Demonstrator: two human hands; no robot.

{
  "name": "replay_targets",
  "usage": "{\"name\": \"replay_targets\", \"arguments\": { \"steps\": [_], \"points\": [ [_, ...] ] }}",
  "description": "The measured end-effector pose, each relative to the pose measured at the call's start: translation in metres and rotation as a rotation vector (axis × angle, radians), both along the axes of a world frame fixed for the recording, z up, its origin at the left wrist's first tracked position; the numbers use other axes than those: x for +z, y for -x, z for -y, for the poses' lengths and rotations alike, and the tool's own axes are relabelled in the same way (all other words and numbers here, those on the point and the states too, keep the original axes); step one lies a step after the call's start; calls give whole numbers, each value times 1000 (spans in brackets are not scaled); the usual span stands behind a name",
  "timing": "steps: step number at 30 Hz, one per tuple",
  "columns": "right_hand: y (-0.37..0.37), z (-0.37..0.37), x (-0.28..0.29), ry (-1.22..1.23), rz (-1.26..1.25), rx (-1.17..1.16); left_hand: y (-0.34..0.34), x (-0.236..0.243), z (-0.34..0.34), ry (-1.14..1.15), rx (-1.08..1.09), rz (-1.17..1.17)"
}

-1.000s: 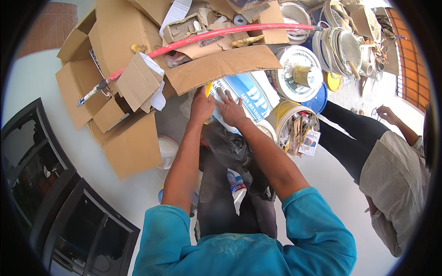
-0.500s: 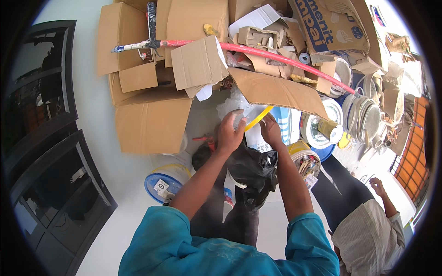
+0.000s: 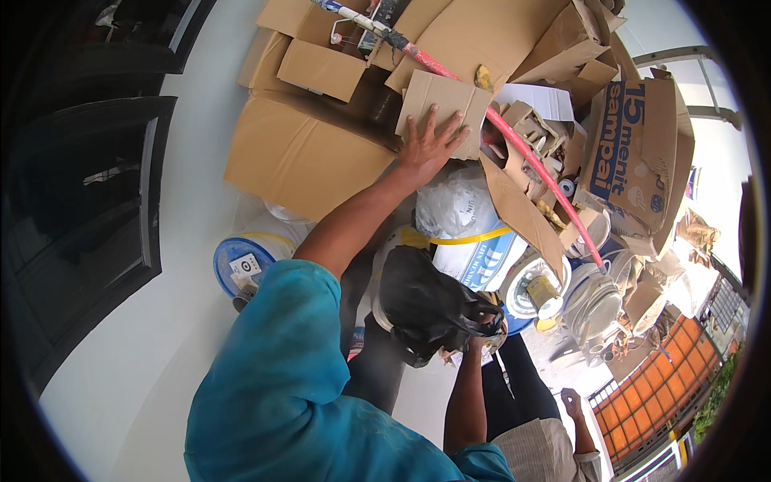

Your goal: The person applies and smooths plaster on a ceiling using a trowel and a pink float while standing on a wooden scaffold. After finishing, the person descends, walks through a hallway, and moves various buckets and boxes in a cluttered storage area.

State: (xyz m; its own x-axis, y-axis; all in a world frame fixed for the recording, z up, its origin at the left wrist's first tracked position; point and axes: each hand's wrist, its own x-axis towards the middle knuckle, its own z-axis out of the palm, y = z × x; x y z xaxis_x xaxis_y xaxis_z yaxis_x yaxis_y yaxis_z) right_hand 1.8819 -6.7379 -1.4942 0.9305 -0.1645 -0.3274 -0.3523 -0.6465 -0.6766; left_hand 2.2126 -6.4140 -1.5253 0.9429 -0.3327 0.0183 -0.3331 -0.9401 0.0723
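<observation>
Left hand (image 3: 434,149): fingers spread, flat on flap (image 3: 444,95).
Right hand (image 3: 480,336): at black bag (image 3: 422,297); grip hidden, cannot tell.
Red pole (image 3: 524,147): lies across boxes (image 3: 313,157).

A tall brown carton (image 3: 642,153) at the back of the heap on the floor bears the clearest print: a large numeral and bold words, part pale on a dark blue band, part dark blue on bare cardboard. Big pale lettering also runs across the blue part of a blue-and-white package (image 3: 482,261). Toward the floor's edge by the dark-framed windows, a white sticker (image 3: 245,267) with a round dark mark sits on a bucket's blue lid (image 3: 229,259), its smaller print too small to read.
</observation>
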Motion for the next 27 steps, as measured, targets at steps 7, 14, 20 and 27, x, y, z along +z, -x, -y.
{"name": "replay_targets", "arguments": {
  "steps": [7,14,20,27],
  "points": [
    [-7,-10,50,209,-16,-46,1,-14,7,123,154,95],
    [-56,-39,102,201,40,-72,13,24,-36,197,90,168],
    [-66,-48,118,320,13,-142,50,118,-113,45,159,-5],
    [-101,-74,174,483,188,-120,116,210,-144,437,527,-265]
  ]
}}
